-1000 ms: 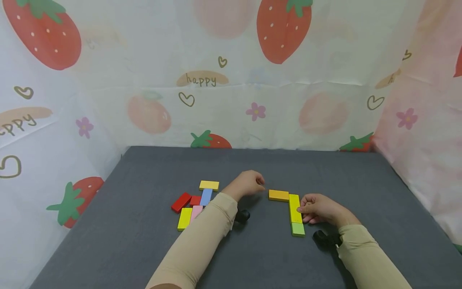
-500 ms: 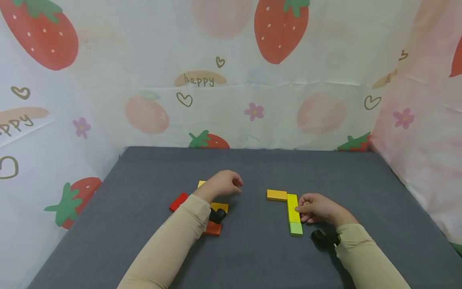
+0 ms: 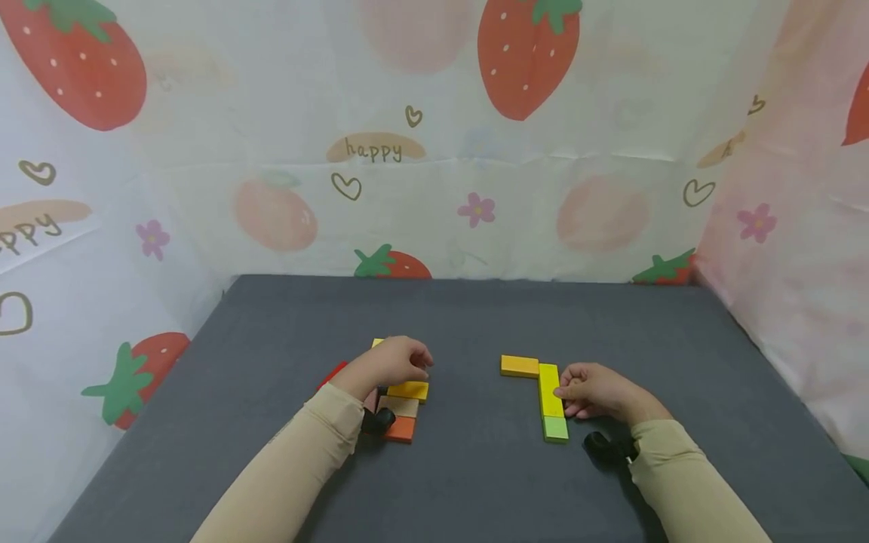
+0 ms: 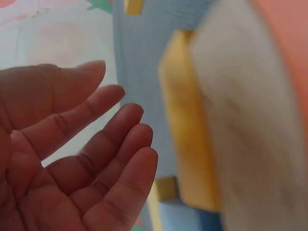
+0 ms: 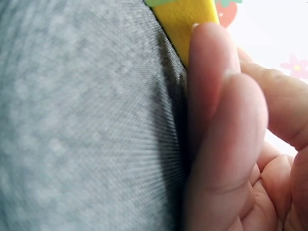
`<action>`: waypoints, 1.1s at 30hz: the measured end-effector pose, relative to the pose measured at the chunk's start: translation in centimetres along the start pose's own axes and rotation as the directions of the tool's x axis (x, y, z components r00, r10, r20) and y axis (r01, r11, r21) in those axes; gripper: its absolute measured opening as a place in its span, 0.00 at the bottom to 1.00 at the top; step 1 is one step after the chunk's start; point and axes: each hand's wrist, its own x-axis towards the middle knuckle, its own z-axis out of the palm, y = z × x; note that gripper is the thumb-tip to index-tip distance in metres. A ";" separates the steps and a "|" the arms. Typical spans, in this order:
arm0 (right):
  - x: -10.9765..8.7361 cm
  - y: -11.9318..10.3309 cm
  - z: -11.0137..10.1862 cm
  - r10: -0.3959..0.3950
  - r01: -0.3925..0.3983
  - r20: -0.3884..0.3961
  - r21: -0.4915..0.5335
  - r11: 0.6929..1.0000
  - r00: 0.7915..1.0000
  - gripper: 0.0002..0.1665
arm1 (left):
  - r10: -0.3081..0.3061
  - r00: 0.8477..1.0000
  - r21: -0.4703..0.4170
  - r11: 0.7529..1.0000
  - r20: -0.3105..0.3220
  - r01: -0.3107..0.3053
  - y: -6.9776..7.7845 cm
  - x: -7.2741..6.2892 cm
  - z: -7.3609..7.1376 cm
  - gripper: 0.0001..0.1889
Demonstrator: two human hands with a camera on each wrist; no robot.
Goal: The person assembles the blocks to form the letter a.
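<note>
My left hand (image 3: pixel 397 360) hovers over a cluster of wooden blocks, its fingers loosely bent and holding nothing. Below it lie an amber block (image 3: pixel 409 391), a plain wood block (image 3: pixel 400 407) and an orange block (image 3: pixel 402 430). The left wrist view shows the amber block (image 4: pixel 185 130) apart from the fingertips. Over on the right, my right hand (image 3: pixel 600 394) rests beside a yellow block (image 3: pixel 550 392), thumb tip at its edge. A green block (image 3: pixel 555 429) adjoins its near end, and another amber block (image 3: pixel 519 366) meets its far left corner.
Partly behind the left hand and sleeve are a red block (image 3: pixel 331 374) and a pale yellow block (image 3: pixel 378 342). Bare grey cloth (image 3: pixel 475 467) separates the two block groups. A strawberry-printed curtain (image 3: pixel 516 249) borders the table's back and sides.
My left hand has moved left, away from the amber block by the right group, and lowered over the left cluster. The right hand stays at the yellow block.
</note>
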 end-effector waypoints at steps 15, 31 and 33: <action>0.1 -0.1 0.0 0.018 -0.018 0.007 -0.003 1.000 1.000 0.13 | 0.054 0.998 0.065 0.996 0.035 -0.056 -2.7 -1.0 0.2 0.14; 0.1 0.0 0.0 0.020 -0.020 0.001 -0.002 1.000 1.000 0.13 | 0.073 0.997 0.053 0.996 0.040 -0.075 -2.8 -1.1 0.1 0.09; 0.1 -0.1 0.0 0.021 -0.021 0.000 -0.003 1.000 1.000 0.13 | 0.075 0.996 0.055 0.996 0.040 -0.077 -2.8 -1.2 0.1 0.09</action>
